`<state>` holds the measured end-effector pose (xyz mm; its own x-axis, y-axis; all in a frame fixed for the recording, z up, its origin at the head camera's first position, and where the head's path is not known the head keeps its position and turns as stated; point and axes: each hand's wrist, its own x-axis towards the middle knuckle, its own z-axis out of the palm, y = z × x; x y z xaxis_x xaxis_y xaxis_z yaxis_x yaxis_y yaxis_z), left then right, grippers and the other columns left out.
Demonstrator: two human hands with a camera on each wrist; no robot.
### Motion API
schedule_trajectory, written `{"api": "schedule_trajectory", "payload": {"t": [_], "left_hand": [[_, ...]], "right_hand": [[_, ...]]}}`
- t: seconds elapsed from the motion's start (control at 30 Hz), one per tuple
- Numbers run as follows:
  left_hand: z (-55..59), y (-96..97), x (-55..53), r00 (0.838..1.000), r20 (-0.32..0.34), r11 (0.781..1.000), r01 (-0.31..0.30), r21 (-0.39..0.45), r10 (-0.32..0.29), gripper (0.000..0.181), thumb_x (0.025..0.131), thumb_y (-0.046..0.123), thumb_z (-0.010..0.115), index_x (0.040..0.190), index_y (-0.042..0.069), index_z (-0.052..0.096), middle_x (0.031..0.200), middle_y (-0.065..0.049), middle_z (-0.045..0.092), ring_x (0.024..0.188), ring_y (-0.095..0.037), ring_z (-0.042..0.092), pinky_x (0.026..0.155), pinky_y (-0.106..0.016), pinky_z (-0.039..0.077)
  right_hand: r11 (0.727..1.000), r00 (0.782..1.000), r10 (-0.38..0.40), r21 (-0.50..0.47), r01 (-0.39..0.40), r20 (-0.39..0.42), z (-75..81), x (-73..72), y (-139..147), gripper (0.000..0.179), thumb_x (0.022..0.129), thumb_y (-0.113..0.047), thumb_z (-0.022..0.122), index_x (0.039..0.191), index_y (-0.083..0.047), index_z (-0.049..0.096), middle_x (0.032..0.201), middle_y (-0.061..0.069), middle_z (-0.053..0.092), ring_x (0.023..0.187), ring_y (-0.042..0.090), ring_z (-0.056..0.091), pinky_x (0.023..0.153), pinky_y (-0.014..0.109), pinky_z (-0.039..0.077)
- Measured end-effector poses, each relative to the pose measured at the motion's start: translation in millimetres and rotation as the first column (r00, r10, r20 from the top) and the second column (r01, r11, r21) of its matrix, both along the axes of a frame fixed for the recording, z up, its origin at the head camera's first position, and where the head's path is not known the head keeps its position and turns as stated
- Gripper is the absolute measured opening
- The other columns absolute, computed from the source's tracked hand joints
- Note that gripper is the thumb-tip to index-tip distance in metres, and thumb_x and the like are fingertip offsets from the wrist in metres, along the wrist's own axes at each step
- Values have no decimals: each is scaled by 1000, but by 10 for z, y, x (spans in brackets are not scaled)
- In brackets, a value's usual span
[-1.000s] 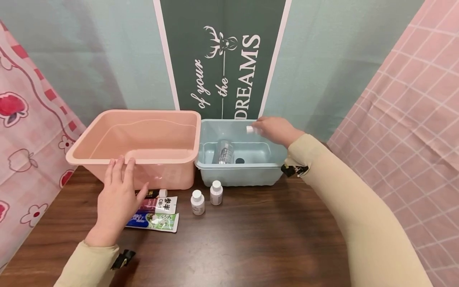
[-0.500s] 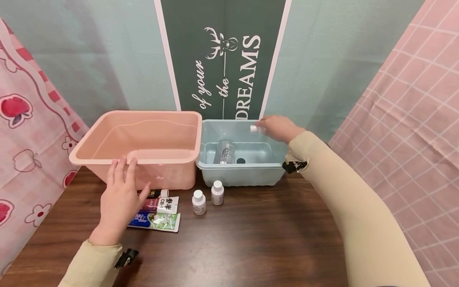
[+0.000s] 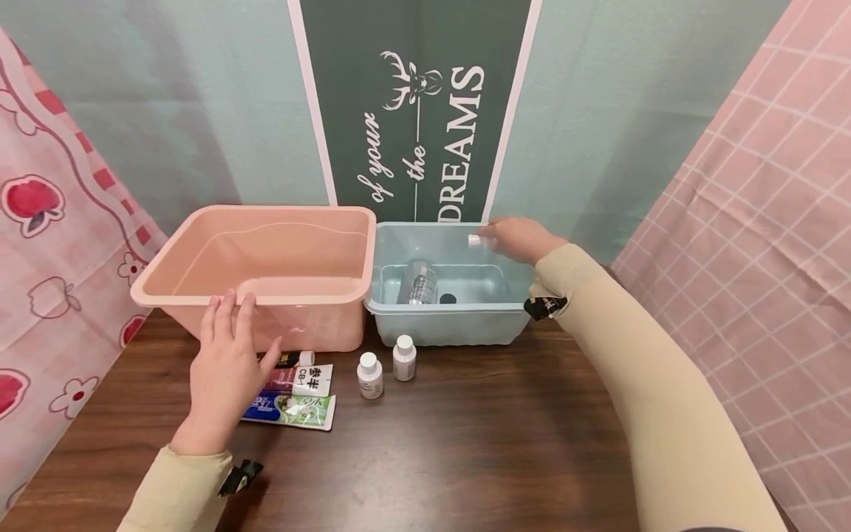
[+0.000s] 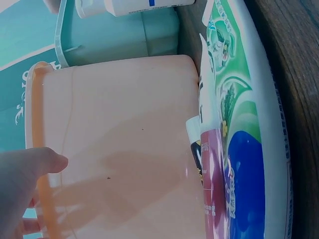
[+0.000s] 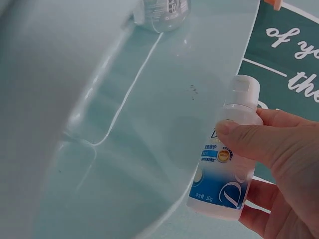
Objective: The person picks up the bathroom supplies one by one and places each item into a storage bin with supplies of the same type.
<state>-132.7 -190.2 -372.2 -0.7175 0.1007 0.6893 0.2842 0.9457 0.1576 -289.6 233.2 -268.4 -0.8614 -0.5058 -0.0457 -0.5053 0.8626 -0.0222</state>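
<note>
My right hand [image 3: 521,238] holds a small white bottle with a flip cap [image 5: 222,164] and a blue label over the right back part of the light blue bin [image 3: 452,325]. In the right wrist view, thumb and fingers grip it from either side, and the bottle is slightly tilted. A clear bottle [image 3: 422,287] with dark print lies inside that bin. My left hand [image 3: 226,369] touches the front rim of the pink bin [image 3: 326,325], its fingers nearly straight and its thumb spread. In the left wrist view the thumb lies against the bin's outer wall.
Toothpaste tubes lie before the pink bin: green-and-blue [image 3: 299,411], dark red-and-white [image 3: 302,380] and black [image 3: 289,360]. Two small white bottles, a nearer one [image 3: 370,377] and a farther one [image 3: 404,359], stand on the wooden table [image 3: 465,443]. Curtains hang behind and at both sides.
My right hand with the white bottle has shifted very slightly right over the blue bin. My left hand stays at the pink rim. The head view has turned a little.
</note>
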Motion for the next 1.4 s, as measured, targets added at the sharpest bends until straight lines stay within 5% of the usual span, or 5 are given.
{"api": "schedule_trajectory", "payload": {"t": [0.33, 0.67, 1.4], "left_hand": [[-14, 5, -7, 1000, -12, 1000, -8, -2, 8, 75, 69, 23, 75, 131, -4, 43, 132, -32, 40, 125, -48, 32, 68, -66, 45], [-32, 32, -8, 1000, -19, 1000, -9, -7, 9, 75, 69, 22, 76, 131, -5, 42, 132, -33, 39, 124, -50, 33, 71, -65, 45], [-46, 31, -30, 1000, -17, 1000, -5, -25, 5, 78, 69, 24, 75, 132, -6, 41, 133, -34, 37, 126, -50, 31, 73, -66, 45]], "right_hand": [[1000, 999, 30, -5, -30, 16, -104, -115, -38, 40, 86, 0, 57, 125, -9, 59, 109, 16, 63, 102, 35, 58, 87, 48, 46], [1000, 999, 26, -7, -26, 40, -47, -134, -53, 42, 85, 2, 56, 126, -7, 58, 112, 18, 62, 104, 36, 57, 89, 49, 45], [999, 990, -35, -18, 38, 136, -87, -306, 34, 43, 87, -3, 54, 130, -3, 53, 118, 20, 59, 110, 35, 53, 95, 47, 41]]}}
